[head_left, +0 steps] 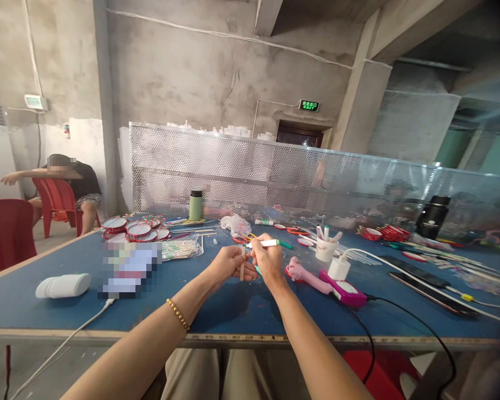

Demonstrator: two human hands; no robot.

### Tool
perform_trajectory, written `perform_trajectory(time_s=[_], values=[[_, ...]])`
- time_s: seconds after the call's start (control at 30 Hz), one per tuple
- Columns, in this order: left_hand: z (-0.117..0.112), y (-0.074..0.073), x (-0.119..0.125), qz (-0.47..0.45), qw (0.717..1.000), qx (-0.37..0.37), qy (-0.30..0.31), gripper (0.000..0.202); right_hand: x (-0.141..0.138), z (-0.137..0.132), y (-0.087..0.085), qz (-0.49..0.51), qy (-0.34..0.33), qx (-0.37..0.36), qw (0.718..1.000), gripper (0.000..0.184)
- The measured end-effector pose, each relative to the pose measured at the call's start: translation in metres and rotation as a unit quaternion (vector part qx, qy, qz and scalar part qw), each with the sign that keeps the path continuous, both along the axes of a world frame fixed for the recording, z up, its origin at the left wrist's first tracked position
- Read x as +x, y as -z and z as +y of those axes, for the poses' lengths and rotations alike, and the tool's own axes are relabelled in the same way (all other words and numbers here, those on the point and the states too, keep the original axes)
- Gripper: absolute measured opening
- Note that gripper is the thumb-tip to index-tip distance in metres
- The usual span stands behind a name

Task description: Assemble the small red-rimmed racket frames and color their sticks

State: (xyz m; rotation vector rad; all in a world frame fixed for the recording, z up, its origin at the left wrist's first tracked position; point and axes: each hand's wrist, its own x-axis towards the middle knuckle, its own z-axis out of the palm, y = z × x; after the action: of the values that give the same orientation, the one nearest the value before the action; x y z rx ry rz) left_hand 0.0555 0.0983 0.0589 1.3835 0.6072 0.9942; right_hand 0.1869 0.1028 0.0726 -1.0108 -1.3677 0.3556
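Note:
My left hand [229, 263] is closed on a flat wooden craft stick [242, 264], held upright above the table. A white marker with a green end [266, 243] is pinched in my right hand [269, 260], its tip close to the stick's upper part. Whether the tip touches the stick I cannot tell. Beyond the hands lie a clear plastic bag [235, 225] and a green pen-like piece [285, 244]. A small teal piece [258, 270] shows by my right hand, partly hidden.
On the blue table [162, 311] lie a pixelated phone [131, 269], a white case [62, 286], round red-rimmed discs [138, 228] and bagged sticks [179, 248]. At right are a pink glue gun [310, 276], purple socket block [345, 290], cup of markers [325, 248] and cables. A person sits far left.

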Motion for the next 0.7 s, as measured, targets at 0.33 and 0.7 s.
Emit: perform_trajectory(time_s=[0.33, 0.7], values=[[-0.0006, -0.0008, 0.0004, -0.004, 1.000, -0.001, 0.001, 0.029, -0.0006, -0.0012, -0.0008, -0.011, 0.000, -0.001, 1.000, 0.016], [0.0003, 0.0002, -0.0002, 0.003, 1.000, 0.012, 0.002, 0.034, -0.0021, -0.0042, -0.0016, -0.005, -0.007, -0.003, 1.000, 0.016]])
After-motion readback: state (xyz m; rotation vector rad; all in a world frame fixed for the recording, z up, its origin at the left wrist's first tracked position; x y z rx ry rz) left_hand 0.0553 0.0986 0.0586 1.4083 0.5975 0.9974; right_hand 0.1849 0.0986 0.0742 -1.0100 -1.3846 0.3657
